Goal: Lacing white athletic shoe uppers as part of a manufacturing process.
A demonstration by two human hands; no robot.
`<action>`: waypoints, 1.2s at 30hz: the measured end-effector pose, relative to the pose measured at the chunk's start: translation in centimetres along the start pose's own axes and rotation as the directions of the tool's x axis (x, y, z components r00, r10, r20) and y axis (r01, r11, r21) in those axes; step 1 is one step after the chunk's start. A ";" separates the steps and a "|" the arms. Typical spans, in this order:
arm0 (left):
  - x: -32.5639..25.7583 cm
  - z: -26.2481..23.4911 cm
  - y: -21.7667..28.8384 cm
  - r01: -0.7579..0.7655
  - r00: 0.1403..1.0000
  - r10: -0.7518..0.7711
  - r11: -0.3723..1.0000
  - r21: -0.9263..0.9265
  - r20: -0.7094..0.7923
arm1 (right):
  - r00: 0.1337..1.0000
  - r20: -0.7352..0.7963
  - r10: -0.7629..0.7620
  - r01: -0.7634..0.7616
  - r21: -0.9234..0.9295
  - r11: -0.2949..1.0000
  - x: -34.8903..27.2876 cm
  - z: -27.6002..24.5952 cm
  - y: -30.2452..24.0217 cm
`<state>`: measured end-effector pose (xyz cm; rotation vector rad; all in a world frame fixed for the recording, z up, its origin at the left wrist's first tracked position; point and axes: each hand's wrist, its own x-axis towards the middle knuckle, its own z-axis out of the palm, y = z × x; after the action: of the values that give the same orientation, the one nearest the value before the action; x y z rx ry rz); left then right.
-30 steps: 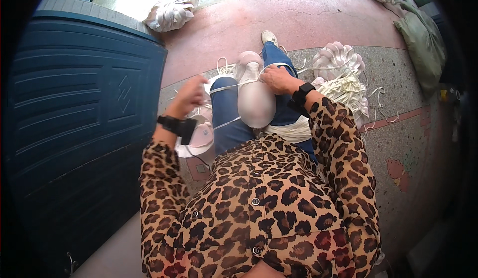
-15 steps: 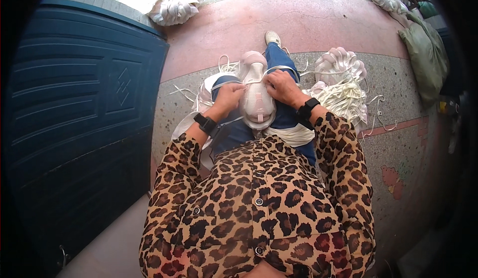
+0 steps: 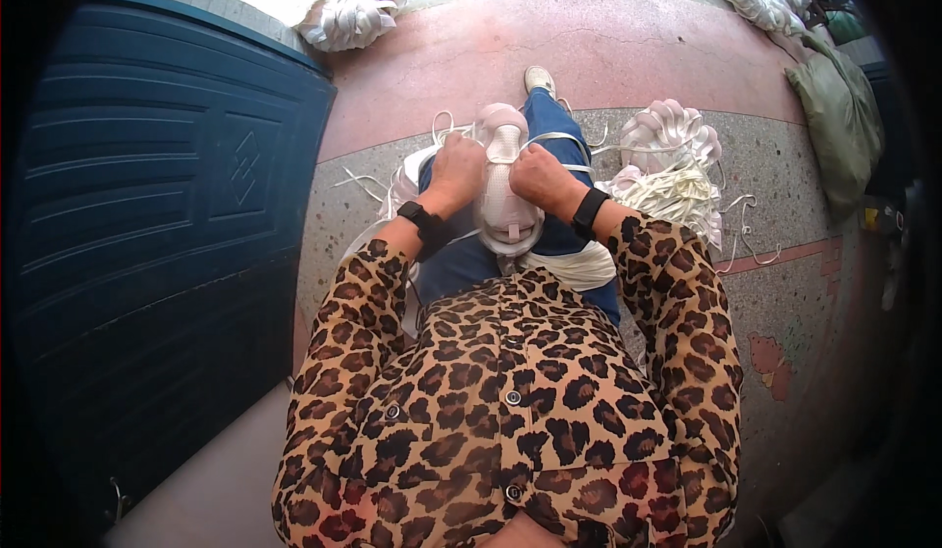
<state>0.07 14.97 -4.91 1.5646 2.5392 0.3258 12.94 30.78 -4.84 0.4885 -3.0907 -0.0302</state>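
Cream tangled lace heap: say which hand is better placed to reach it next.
Right hand, likely: it's nearer the cream tangled lace heap; the left hand is left of the pale pink mesh shoe.

Between the left grip (image 3: 457, 172) and the right grip (image 3: 539, 177), a shoe (image 3: 508, 207) lay over the person's legs (image 3: 454, 271). On the floor (image 3: 758, 170) to the right lay laces (image 3: 677, 193), a shoe cluster (image 3: 673, 136) just beyond them, a sack (image 3: 840, 136) farther right. A door (image 3: 167, 156) stood left, a bundle (image 3: 355, 15) beyond.
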 end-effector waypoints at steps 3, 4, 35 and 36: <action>0.8 -1.9 1.5 -0.035 0.991 0.021 0.994 0.102 0.132 | 0.988 -0.149 0.044 -0.032 0.084 0.996 -0.5 0.5 0.9; 1.0 -1.9 1.5 -0.092 0.989 0.074 0.986 0.140 0.129 | 0.976 -0.206 0.071 -0.045 0.128 0.991 -0.7 0.4 1.2; -1.2 -0.6 -2.4 0.024 0.966 0.041 0.969 -0.245 0.257 | 0.765 0.066 0.640 -0.481 0.720 0.501 0.8 -1.4 -5.3; -1.0 -0.8 -2.5 0.021 0.967 0.055 0.955 -0.294 0.248 | 0.754 0.061 0.654 -0.501 0.697 0.512 1.2 -1.1 -5.4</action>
<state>-1.78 12.88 -4.72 1.4147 2.1687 0.4509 13.53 25.25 -3.82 -0.5844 -2.7540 1.1186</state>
